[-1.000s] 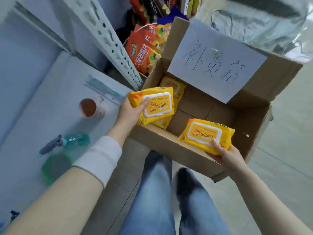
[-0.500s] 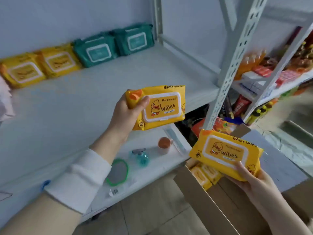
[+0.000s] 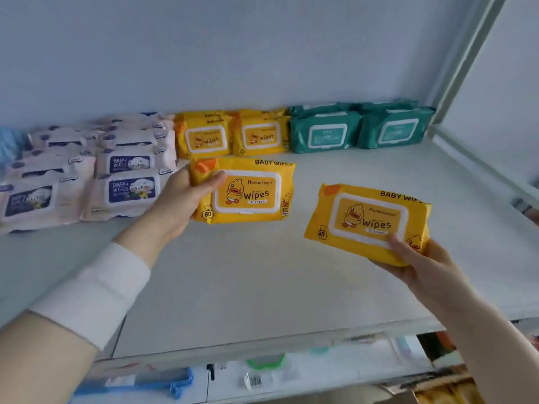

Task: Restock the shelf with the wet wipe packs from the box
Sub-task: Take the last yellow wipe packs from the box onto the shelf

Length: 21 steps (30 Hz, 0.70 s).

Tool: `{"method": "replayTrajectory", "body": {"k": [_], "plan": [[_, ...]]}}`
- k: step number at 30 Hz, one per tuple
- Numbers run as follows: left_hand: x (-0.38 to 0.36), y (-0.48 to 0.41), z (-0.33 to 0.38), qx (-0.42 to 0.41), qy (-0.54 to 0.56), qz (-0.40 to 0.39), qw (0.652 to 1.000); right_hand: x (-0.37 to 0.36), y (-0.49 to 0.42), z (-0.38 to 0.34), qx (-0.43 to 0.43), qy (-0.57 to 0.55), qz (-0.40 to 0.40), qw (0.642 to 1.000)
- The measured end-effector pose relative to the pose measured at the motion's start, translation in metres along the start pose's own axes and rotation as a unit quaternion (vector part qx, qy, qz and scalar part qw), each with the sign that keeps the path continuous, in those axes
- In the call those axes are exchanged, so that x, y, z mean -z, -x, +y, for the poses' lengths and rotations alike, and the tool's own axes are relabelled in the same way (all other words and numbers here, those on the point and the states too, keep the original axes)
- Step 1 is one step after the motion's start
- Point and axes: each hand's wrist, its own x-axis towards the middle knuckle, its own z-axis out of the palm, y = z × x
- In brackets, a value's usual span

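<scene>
Soft, even light fills the scene, and it looks cool and a bit blue. The flat white metal shelf is bright, with only faint shadows. The left yellow plastic wipe pack and the right yellow plastic wipe pack are sharp enough to read. The pale pink soft wipe packs look fuzzy. Things below the shelf's front edge are smeared. The grey metal post leans at the picture's edge.
</scene>
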Motion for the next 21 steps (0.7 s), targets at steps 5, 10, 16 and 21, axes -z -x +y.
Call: {"method": "replayTrajectory", "body": {"k": [5,10,16,21], "plan": [[0.036,-0.072,-0.019,0.011,-0.022,0.032,0.999,-0.060,-0.120,-0.008,0.023,0.060,-0.058,0.996],[0.061,-0.150,-0.037,0.029,-0.073,0.021,0.997,-0.106,-0.221,0.002,0.052,0.141,-0.079,0.985],[0.099,-0.202,-0.033,-0.017,-0.389,0.021,0.921,-0.123,-0.271,0.014,0.142,0.409,0.058,0.899],[0.110,-0.223,-0.029,-0.054,-0.504,0.027,0.862,-0.141,-0.285,0.015,0.241,0.477,0.096,0.840]]}}
